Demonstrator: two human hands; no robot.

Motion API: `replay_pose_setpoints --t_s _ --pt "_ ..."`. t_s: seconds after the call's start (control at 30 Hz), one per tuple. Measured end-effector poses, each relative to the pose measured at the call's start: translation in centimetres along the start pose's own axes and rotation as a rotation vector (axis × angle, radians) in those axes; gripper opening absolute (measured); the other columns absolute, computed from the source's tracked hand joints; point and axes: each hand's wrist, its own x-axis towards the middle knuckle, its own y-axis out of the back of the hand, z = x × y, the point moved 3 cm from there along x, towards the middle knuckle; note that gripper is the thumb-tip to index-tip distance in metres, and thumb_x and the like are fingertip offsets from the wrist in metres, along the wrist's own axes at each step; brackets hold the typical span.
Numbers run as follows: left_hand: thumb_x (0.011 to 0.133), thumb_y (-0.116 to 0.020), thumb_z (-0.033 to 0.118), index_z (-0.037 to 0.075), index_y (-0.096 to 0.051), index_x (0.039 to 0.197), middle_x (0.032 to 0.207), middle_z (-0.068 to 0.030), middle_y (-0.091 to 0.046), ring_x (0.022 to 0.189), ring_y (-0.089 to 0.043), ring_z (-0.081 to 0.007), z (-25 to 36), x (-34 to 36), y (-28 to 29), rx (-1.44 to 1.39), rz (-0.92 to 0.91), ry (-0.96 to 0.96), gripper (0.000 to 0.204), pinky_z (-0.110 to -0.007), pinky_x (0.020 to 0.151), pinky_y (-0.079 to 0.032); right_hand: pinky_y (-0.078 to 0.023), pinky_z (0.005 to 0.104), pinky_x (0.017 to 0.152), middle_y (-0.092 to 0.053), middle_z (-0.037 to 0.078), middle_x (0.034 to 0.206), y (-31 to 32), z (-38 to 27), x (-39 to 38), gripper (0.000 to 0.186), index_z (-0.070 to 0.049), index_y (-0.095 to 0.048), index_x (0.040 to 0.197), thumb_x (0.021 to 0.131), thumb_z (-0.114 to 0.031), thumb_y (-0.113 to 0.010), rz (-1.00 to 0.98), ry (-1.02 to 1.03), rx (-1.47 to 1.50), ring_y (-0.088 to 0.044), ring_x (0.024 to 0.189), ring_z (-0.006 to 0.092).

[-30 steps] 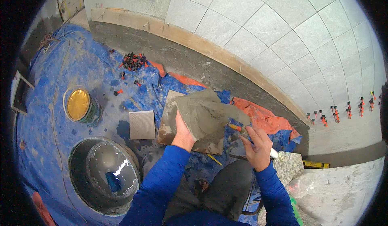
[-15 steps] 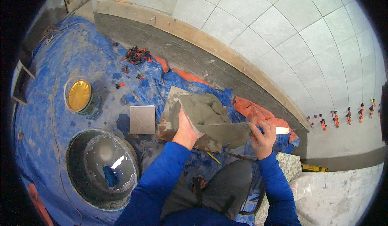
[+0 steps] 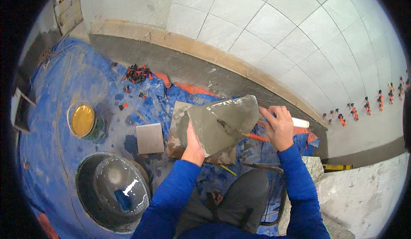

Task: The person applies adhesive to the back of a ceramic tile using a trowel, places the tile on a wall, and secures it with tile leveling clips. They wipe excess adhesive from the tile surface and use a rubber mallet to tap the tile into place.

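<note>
My left hand grips the left edge of a tile held at a tilt, its upper face coated with wet grey mortar. In my right hand is a trowel with a white handle; its blade, smeared with mortar, lies against the tile's upper right part, and where blade ends and mortar begins is hard to tell. Below the tile is a mortar-stained square board. A smaller ribbed tile lies on the sheet, left of the board.
A blue sheet covers the floor. At left stand a large bucket of water with a blue sponge and a yellow-topped pail. Black and red clips lie heaped near the tiled wall. A yellow level is at right.
The trowel blade has gone from the tile's lower right edge to its upper right part. The tile's coated face has turned more into view, and the head view has shifted slightly.
</note>
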Motion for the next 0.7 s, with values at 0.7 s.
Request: replay_pose_setpoints --t_s 0.7 --pt "0.104 -0.038 0.053 0.009 -0.048 0.15 0.153 -0.0137 -0.05 0.138 -0.049 -0.0376 1.9 0.8 1.4 0.016 0.006 -0.161 0.064 -0.054 0.115 -0.039 -0.053 0.0429 0.073 -0.067 0.01 0.097 0.0 -3.3 -4.5 0.037 -0.009 -0.07 0.116 0.08 -0.015 -0.079 0.047 -0.174 0.335 -0.065 0.086 0.0324"
